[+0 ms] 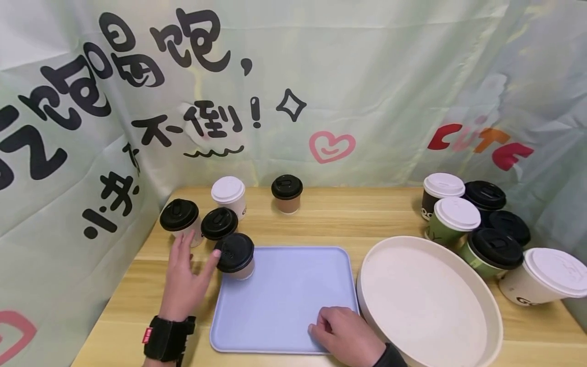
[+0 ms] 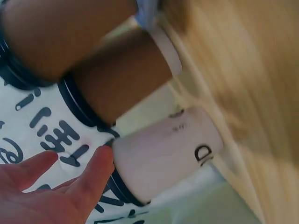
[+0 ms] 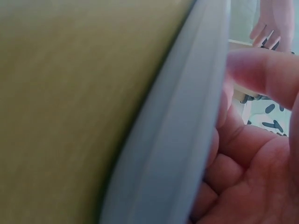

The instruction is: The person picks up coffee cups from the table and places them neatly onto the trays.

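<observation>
My left hand is open with spread, straight fingers among a cluster of lidded paper cups. Its thumb tip lies against the black lid of a brown cup that stands on the far left corner of a light blue tray. Its fingers reach towards a white cup with a black lid. In the left wrist view the left hand is just short of that white cup, with brown cups beside it. My right hand grips the tray's front rim with curled fingers.
Another black-lidded cup, a white-lidded cup and a brown cup stand behind the tray. A large round white tray lies to the right, with several cups past it. A printed cloth backdrop encloses the wooden table.
</observation>
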`<action>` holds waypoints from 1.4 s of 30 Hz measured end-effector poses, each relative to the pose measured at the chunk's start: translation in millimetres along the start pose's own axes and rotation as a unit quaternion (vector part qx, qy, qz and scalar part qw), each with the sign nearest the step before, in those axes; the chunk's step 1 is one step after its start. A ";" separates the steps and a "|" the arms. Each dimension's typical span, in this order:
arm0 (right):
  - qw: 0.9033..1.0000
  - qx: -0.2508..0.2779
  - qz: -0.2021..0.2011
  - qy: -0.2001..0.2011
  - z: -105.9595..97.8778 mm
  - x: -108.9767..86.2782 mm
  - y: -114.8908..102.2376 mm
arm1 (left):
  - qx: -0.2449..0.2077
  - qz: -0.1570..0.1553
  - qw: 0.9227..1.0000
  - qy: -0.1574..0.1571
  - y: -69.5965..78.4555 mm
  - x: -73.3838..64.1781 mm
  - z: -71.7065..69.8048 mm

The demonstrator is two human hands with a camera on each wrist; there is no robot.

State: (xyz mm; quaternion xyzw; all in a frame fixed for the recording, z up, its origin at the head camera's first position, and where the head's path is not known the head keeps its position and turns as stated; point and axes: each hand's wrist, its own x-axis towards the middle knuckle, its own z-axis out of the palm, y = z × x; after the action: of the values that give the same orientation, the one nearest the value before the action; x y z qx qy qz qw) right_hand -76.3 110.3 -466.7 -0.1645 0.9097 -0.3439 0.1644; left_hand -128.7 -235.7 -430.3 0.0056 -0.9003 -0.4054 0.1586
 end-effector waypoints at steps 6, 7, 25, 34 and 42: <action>1.000 0.001 0.003 -0.002 -1.2 0.0 -0.4 | -0.011 0.011 0.999 0.035 -11.9 13.7 -18.5; 1.000 -0.001 0.000 0.000 -1.1 0.1 -0.4 | -0.011 0.008 0.999 0.042 -14.3 17.5 -21.2; 1.000 0.005 0.010 -0.011 0.5 1.4 -0.9 | 0.076 0.009 0.995 0.069 -68.0 65.8 -29.6; 1.000 0.003 0.002 -0.007 -0.2 1.1 -0.8 | 0.081 -0.023 0.995 0.059 -73.8 70.9 -24.3; 1.000 0.003 -0.002 -0.003 -0.3 0.4 0.6 | 0.060 -0.006 0.994 0.092 -76.1 72.7 -17.8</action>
State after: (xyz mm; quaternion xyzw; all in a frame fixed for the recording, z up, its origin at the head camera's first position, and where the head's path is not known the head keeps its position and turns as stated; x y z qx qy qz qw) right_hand -76.8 110.8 -467.0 -0.1673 0.9078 -0.3463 0.1669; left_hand -201.6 -309.9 -454.5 0.0581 -0.9045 -0.3491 0.2379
